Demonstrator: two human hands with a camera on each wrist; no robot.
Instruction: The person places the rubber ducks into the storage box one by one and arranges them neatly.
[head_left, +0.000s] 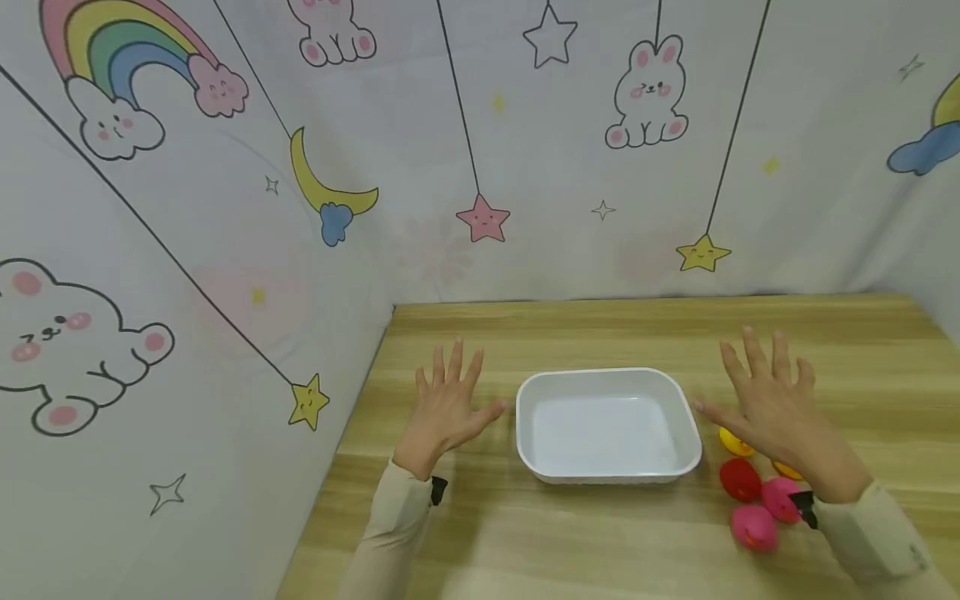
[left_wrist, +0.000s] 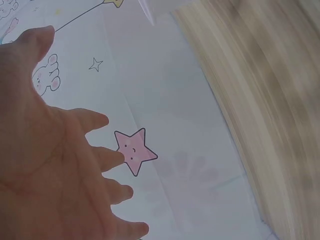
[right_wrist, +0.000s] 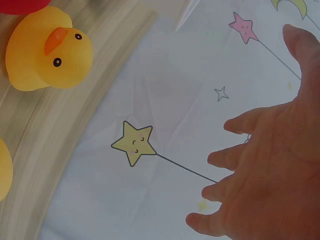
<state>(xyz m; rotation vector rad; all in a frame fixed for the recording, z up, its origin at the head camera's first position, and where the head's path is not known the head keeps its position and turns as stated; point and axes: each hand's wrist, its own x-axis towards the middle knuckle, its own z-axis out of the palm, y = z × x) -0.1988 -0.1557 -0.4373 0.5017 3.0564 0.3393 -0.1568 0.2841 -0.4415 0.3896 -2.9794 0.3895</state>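
A white rectangular tray [head_left: 609, 478] lies on the wooden table between the two hands. To its left, the left hand [head_left: 447, 413] is held with fingers spread, palm facing away from the head camera, and holds nothing. On the tray's other side the right hand [head_left: 780, 415] is spread the same way, with nothing in its grasp. Below and partly behind the right hand sit several rubber ducks: a yellow duck [right_wrist: 52, 50], a red duck [head_left: 741, 479], a pink duck [head_left: 754, 527] and another pink duck [head_left: 782, 498]. A second yellow duck [head_left: 787, 470] is mostly hidden by that hand.
The wooden table [head_left: 600, 550] meets a white cloth backdrop [head_left: 555, 167] printed with bunnies, stars and a rainbow at the back. The cloth also runs along the table's left side. A black wrist strap piece [head_left: 438, 490] shows at the left cuff.
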